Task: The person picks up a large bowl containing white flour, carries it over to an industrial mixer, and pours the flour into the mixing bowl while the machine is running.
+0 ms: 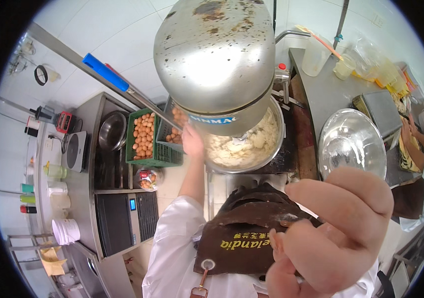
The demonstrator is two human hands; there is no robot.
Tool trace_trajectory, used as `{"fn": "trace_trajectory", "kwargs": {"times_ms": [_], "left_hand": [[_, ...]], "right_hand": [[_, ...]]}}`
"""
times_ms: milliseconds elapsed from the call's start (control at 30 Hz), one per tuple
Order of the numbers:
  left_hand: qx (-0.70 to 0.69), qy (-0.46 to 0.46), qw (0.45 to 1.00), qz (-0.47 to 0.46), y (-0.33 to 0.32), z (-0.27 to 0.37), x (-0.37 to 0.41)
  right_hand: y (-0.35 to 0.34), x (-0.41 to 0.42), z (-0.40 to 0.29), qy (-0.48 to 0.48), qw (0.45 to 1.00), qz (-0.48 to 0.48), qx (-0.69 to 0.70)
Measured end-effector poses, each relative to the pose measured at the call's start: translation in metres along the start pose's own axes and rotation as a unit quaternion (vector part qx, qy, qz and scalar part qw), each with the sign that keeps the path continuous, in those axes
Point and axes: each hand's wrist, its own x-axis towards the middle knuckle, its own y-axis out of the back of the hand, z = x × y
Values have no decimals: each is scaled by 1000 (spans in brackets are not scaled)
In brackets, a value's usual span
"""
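A planetary stand mixer with a scuffed metal head (215,59) stands before me over a steel bowl (268,164). Pale, clumpy dough (234,152) fills part of that bowl, around the mixer's attachment. My left hand (193,139) is at the bowl's left side, close under the mixer head; its fingertips are partly hidden, so its grip is unclear. Very near the camera, my right hand (338,231) is raised with curled fingers, in front of my brown apron (230,257). Whether anything small is between its fingers cannot be made out.
Brown eggs fill a green crate (160,158) and a grey crate (161,136) at left. A blue-handled pole (107,72) slants beside the mixer. On the right-hand counter (309,87) are a large steel bowl (353,145) and a scale (379,111). Another person's hands (409,130) work at far right.
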Motion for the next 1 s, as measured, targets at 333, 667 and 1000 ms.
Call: {"fn": "trace_trajectory", "kwargs": {"times_ms": [333, 667, 1000], "left_hand": [[-45, 26, 998, -23, 10, 26, -5], [-55, -15, 998, 12, 5, 27, -8], [-37, -37, 998, 40, 3, 18, -8]], "right_hand": [[-43, 24, 33, 128, 987, 93, 26], [-135, -134, 153, -403, 831, 370, 106], [-244, -196, 152, -410, 912, 1, -31]]}}
